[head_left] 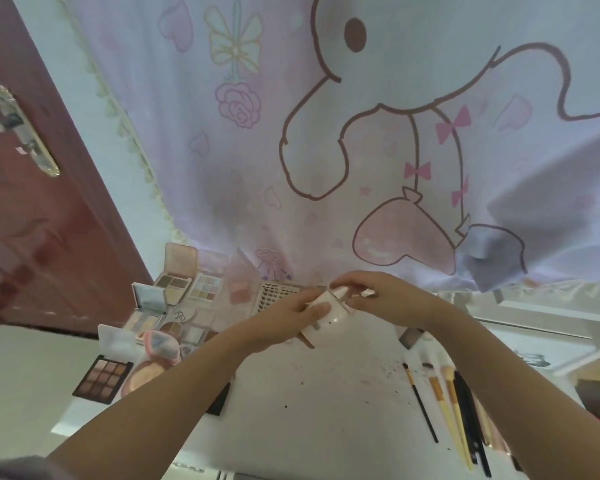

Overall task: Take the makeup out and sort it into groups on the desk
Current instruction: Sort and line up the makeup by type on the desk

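Held above the middle of the white speckled surface (312,410): a small cream cup-shaped makeup holder (329,315), tilted on its side, mouth turned toward the right. Left hand (291,318) wrapped round its body, thumb lying across the wall. Right hand (378,299) curled at the mouth, fingertips apparently pinching a pale slim item (340,292) half drawn out; what that item was, too blurred to tell.

To do this step well, by judgement: kept steady in the left grip, drawn straight along the holder's axis, not levered against the rim, then carried to the group it matched.

Groups already laid out. To the left, a cluster of open eyeshadow palettes and compacts (174,289), with a dark nine-pan brown palette (103,379) nearest the front edge and a pink round puff (161,346) just beside it. A white false-lash card with dark rows (279,296) close behind the left hand. To the right, a row of long makeup brushes with yellow and black handles (454,414) lying side by side.

Behind, a pale pink cartoon-printed curtain (326,150) hanging down to the surface; a dark red door with a metal handle (25,133) at far left. Little in the way of a set-down in the bare middle, though the lash card lay close under the hands and could be knocked.
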Demonstrator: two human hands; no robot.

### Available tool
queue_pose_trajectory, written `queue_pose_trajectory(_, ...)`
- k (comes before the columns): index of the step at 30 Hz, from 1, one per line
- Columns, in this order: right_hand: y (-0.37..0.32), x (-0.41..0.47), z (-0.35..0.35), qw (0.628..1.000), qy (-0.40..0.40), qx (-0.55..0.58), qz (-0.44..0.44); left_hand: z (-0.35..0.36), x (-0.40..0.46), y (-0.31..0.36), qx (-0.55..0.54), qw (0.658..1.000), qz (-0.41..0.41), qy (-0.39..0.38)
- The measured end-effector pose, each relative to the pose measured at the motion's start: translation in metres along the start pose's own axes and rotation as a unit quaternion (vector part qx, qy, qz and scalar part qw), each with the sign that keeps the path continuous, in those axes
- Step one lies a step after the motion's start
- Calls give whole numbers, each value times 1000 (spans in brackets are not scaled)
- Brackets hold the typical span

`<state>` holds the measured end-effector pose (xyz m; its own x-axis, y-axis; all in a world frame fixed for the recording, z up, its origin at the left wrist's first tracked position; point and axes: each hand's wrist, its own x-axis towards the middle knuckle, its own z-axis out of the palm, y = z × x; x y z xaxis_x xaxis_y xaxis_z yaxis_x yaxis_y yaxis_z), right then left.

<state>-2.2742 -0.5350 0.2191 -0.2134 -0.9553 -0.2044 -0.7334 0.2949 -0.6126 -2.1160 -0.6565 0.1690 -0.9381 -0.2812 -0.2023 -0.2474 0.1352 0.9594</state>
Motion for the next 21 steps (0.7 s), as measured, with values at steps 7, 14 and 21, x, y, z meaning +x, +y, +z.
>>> queue_pose_trajectory(7, -3, -9, -9, 983, -52, 68, 162, 6, 4, 7, 164, 986, 20, 34)
queue_pose_trajectory(14, 4, -13, -16, 997, -51, 31, 40, 6, 7, 8, 7, 998, -21, -63)
queue_pose_trajectory(21, 27, -9, -14, 991, 57, 114, 29, -11, 8, -21, -281, 933, -196, -108)
